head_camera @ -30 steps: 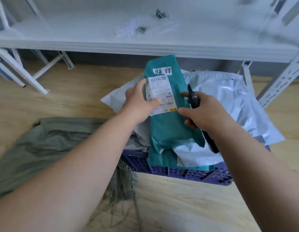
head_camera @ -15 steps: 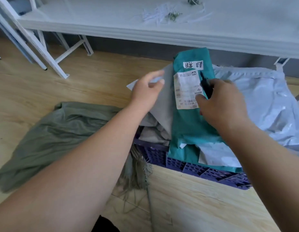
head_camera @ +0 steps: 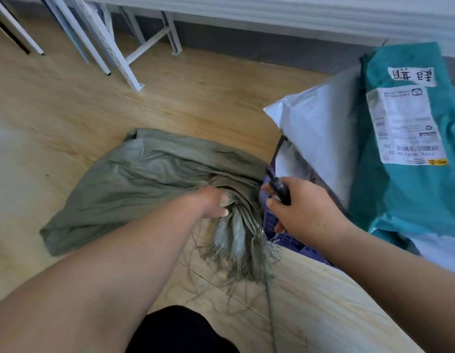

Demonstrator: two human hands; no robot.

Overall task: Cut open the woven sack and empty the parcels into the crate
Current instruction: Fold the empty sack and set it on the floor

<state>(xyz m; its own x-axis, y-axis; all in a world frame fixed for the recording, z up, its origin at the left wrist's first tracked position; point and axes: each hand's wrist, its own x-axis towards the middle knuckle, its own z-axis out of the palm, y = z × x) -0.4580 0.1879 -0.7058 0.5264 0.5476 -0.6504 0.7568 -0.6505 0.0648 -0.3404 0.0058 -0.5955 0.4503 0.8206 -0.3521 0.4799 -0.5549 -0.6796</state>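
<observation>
The woven sack (head_camera: pixel 145 184) lies flat and frayed open, parcels (head_camera: pixel 409 149) heaped in the crate (head_camera: pixel 269 220); left hand (head_camera: pixel 213 202) pinches the sack's bunched mouth, right hand (head_camera: pixel 300 207) grips the cutter (head_camera: pixel 278 186).

A light wooden plank floor (head_camera: pixel 68 110) fills most of the view. White metal shelf legs (head_camera: pixel 112 47) with cross braces stand on it at the upper left. A white shelf edge (head_camera: pixel 297 14) runs across the top, with a dark grey wall base (head_camera: pixel 246 47) below it. A black-clad knee (head_camera: pixel 180 329) shows at the bottom edge.
</observation>
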